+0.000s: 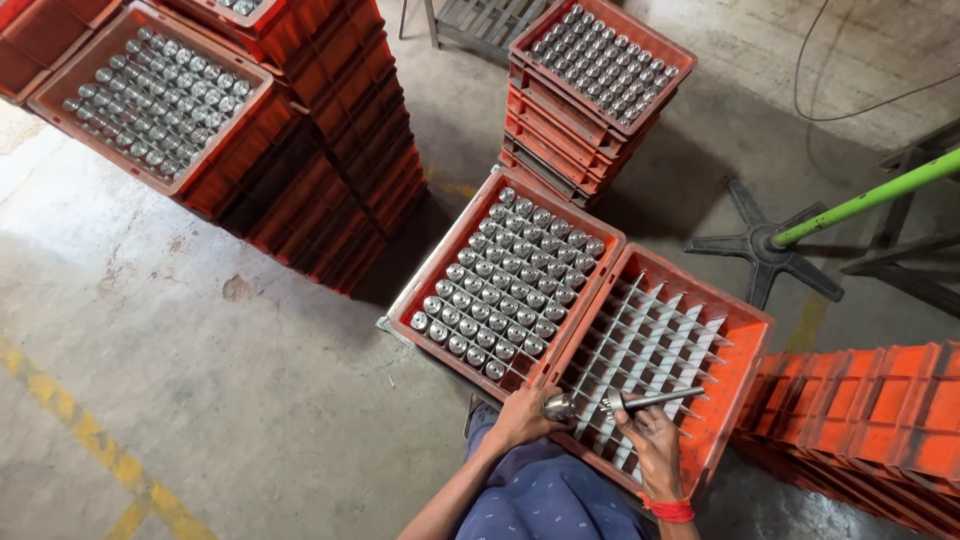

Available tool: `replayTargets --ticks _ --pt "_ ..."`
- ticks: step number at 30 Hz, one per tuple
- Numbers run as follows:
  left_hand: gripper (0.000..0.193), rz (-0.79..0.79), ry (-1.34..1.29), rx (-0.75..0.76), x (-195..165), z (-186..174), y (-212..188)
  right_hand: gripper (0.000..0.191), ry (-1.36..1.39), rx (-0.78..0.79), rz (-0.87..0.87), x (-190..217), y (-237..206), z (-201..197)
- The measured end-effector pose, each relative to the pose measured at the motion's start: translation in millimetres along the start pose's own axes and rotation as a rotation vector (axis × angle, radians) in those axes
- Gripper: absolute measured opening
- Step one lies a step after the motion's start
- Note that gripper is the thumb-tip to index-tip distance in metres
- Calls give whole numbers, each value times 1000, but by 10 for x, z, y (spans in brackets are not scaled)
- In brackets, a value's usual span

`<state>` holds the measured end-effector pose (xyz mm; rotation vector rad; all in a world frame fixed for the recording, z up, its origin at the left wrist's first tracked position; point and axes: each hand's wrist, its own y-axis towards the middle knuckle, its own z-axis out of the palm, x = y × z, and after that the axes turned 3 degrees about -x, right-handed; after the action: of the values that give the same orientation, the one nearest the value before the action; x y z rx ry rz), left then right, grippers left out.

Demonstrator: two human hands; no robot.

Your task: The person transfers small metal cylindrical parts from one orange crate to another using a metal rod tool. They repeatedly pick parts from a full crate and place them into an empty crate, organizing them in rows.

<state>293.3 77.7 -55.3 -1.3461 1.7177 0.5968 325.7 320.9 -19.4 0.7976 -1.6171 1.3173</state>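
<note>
Part (560, 406), a shiny metal piece, is resting in our left hand (522, 415), fingers pinching it; our right hand (655, 447) is gripping a tool (652, 399) against it. Full crate (415, 287) is waiting; gridded crate (745, 345) is lying empty.

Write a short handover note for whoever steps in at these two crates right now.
Left hand holds a round metal part at the near edge between the crates. Right hand grips a metal rod tool whose tip meets that part. Left crate is full of upright metal parts. Right crate has only its grey divider grid; every cell visible is empty. Nothing is placed in it yet; the whole grid remains.
</note>
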Motion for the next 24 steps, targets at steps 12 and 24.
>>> replayTargets --ticks 12,24 --pt "48 -67 -7 79 -133 58 -93 45 42 1 0 -53 -62 -78" --pt "57 -26 29 4 5 96 -72 51 -18 29 47 -120 66 -130"
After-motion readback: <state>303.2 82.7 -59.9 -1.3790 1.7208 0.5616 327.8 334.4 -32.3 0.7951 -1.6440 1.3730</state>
